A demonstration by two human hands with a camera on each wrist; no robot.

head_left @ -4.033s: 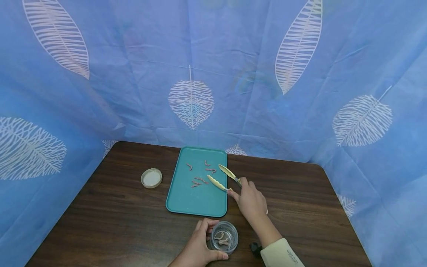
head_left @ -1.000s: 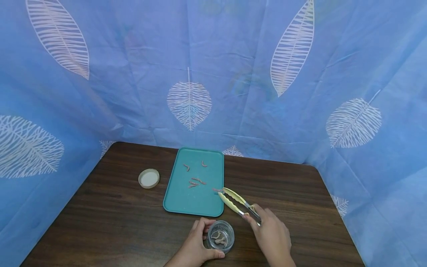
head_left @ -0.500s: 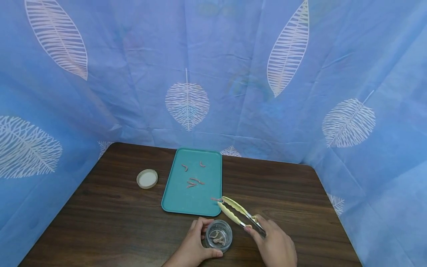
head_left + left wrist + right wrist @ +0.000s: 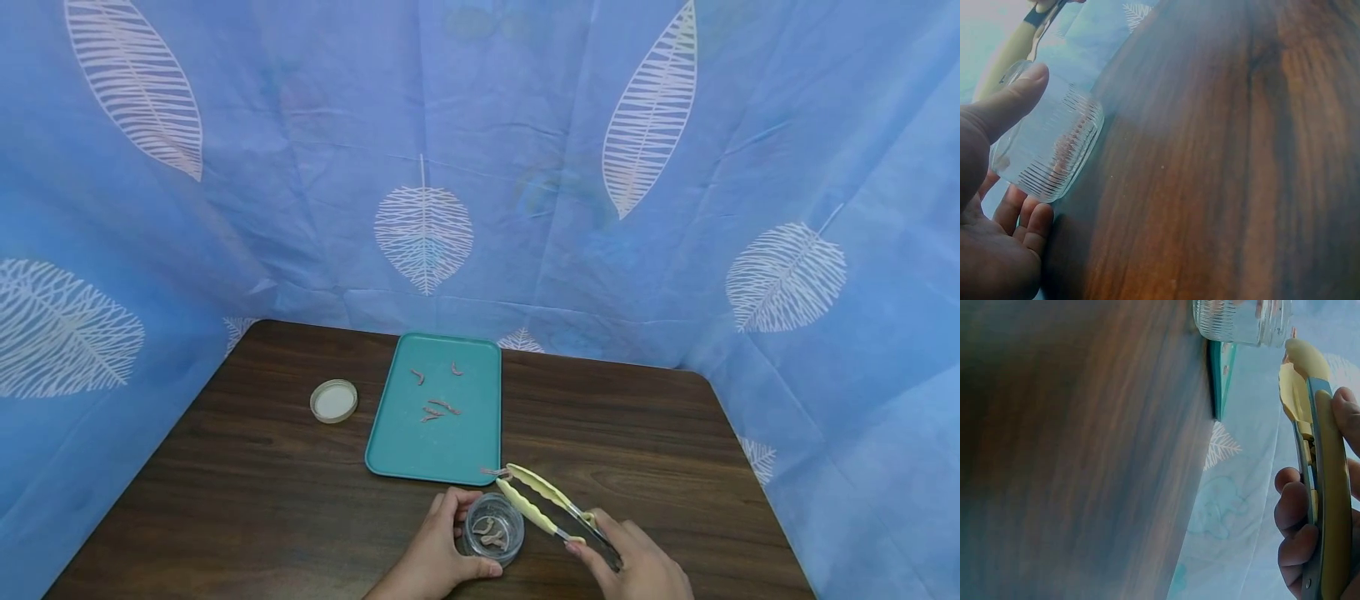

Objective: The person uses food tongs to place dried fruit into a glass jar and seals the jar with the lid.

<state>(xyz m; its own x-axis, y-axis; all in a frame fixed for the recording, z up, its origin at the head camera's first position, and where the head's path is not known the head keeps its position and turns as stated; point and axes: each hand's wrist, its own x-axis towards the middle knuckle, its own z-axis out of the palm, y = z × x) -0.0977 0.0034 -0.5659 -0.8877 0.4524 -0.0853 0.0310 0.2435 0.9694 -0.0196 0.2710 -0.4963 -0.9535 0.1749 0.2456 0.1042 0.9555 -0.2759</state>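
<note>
"Two hands: what do their fingers hold?"

"The right hand [image 4: 639, 568] has thumb and fingers bent round pale-yellow and metal tongs [image 4: 528, 508]; the tongs' arms spread midway and come close at the tips."

"And at the tips?"

"One thin pinkish curled strand [image 4: 492, 472], pinched there, well ahead of the fingers, over the near right corner of a teal rectangular tray [image 4: 405, 454]."

"The left hand [image 4: 442, 550]?"

"Curved about a clear round jar [image 4: 516, 533], thumb on the near side, fingers on the far; pale curled pieces [image 4: 495, 541] lie inside it."

"What's beneath?"

"Dark brown wood-grain desk [image 4: 247, 500]. More pinkish strands [image 4: 445, 407] lie scattered on the tray, and a round lid with a white inside [image 4: 334, 402] sits well left of it. Blue cloth printed with white leaves [image 4: 517, 125] hangs behind and at both sides."

"Edges, room to move?"

"Only a narrow gap parts the jar from the tray's near rim. Right of the tongs, the wood runs on to the desk's right edge; the tray's far rim comes near the far edge, by the cloth."
</note>
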